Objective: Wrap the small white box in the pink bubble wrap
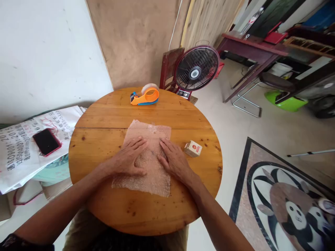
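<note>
A sheet of pinkish, see-through bubble wrap [150, 174] lies spread on the round wooden table [125, 212]. On its left side my left hand [131, 157] rests flat, fingers apart. My right hand [174, 158] lies flat over the right edge of the sheet, its fingers stretched out and its thumb pointing inward. Neither hand grips anything. Just right of my right hand stands a small cardboard box [193, 149] with a red mark on one face. An orange and blue tape dispenser [145, 96] with a roll of tape sits near the far edge.
A phone [47, 142] lies on a white printed sack [23, 157] left of the table. Beyond the table's far right edge stand a fan [196, 71] and a wooden chair [169, 66]. A panda-patterned floor design [293, 205] is at right.
</note>
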Motion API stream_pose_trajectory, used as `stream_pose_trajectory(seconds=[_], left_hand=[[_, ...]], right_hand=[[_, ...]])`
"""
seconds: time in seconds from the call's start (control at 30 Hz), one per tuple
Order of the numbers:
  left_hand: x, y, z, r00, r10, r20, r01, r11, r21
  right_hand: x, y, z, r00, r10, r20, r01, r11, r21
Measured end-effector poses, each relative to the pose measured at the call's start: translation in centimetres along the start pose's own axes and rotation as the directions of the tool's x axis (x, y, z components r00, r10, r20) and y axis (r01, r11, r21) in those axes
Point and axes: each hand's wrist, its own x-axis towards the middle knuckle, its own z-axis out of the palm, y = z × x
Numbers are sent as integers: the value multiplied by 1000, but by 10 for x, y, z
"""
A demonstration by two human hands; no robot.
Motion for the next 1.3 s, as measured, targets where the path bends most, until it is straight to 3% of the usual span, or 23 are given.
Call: stream_pose_trajectory(seconds=[0.2,0.33,0.47,0.63,1.03,1.3], left_hand=[[1,5,3,998,-16,-57,19,999,50],[4,9,3,999,-27,-35,30,995,91],[6,9,3,998,-28,-53,32,997,72],[8,9,1,998,-23,-59,27,998,63],[3,4,13,993,11,-116,-5,999,52],[5,5,12,995,3,-95,4,997,75]], right_hand=[[10,18,-8,991,-72,110,72,997,6],[21,17,-8,986,-27,163,38,997,-61],[25,9,-5,992,34,124,-20,993,-117],[23,9,-7,997,23,75,-14,992,-121],[31,8,-17,992,40,123,-16,981,-193],[17,0,-31,995,50,90,-34,985,-168]])
